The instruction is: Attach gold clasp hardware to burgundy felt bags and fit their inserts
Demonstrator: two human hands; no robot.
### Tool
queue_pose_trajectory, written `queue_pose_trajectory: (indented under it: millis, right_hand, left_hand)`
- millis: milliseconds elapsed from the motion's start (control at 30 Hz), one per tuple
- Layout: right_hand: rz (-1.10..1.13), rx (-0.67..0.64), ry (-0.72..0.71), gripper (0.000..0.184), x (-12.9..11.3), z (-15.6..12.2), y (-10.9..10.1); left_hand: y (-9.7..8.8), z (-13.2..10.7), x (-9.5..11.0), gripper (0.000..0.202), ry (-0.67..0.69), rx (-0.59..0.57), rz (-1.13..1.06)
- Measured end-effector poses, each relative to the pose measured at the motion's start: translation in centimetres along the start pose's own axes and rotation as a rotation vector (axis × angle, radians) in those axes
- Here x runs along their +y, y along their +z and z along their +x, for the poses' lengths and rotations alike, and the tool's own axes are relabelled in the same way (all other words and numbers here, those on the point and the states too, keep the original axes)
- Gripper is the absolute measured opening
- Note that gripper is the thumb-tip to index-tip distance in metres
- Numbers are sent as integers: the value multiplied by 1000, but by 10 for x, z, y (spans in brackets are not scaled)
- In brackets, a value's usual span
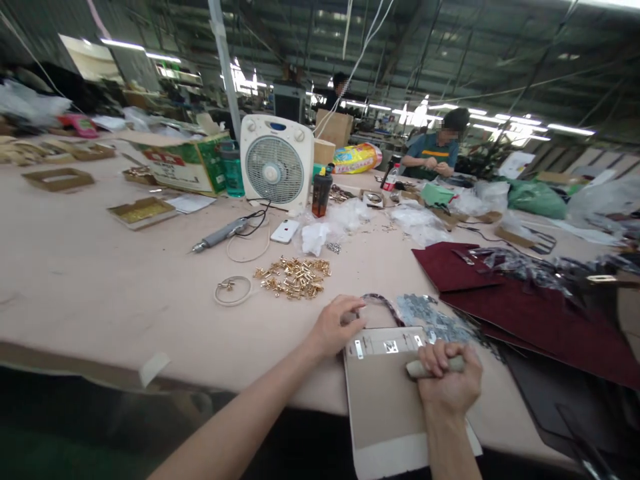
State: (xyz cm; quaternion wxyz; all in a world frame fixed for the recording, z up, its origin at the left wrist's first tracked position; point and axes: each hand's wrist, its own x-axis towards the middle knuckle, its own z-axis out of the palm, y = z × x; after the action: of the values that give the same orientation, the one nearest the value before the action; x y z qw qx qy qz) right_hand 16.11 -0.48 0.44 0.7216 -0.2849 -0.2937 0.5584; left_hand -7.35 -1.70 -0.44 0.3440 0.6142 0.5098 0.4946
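A beige-lined bag panel (385, 393) lies at the table's front edge, with small metal plates (391, 347) along its top. From its top edge arches a dark handle (383, 300) that looks wrapped in clear film. My left hand (337, 327) is at the panel's top left corner, its fingers curled round the near end of the handle. Over the panel's right side, my right hand (450, 377) makes a fist round a tool with a pale, thick grip (414, 369); its working end is hidden. Loose flat metal plates (433, 317) lie just beyond the panel.
Gold metal fittings (297, 277) are heaped ahead, beside a coiled ring (233, 291). Further back are an electric screwdriver (220, 235), a phone (285, 231) and a box fan (277, 163). Dark red pieces (525, 313) are stacked at right. Another person (434, 157) works across the table.
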Motion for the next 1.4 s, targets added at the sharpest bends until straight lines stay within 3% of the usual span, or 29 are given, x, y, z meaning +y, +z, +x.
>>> queue_pose_trajectory:
  millis: [133, 267, 433, 633, 800, 1033, 1267, 1400]
  right_hand:
    - [-14, 1, -18, 37, 0, -2, 3]
    - [-50, 21, -67, 35, -3, -8, 11]
    - [-155, -42, -68, 33, 2, -34, 45]
    - [-66, -171, -131, 38, 37, -60, 80]
    - [-76, -192, -199, 37, 55, -67, 79]
    - [-189, -209, -342, 34, 61, -71, 83]
    - [-359, -255, -350, 35, 73, -64, 82]
    - [-463, -257, -277, 40, 79, -55, 85]
  left_hand:
    - [-14, -24, 3, 48, 14, -134, 104]
    - [-17, -29, 4, 43, -33, -199, 201]
    - [-17, -21, 6, 46, -112, -245, 201]
    - [-18, -19, 8, 45, -157, -255, 202]
    - [-17, -17, 6, 45, -167, -260, 193]
    - [-19, -19, 5, 46, -160, -291, 190]
    - [-29, -17, 6, 51, -79, -410, 186]
    - [-29, -20, 11, 34, -33, -433, 185]
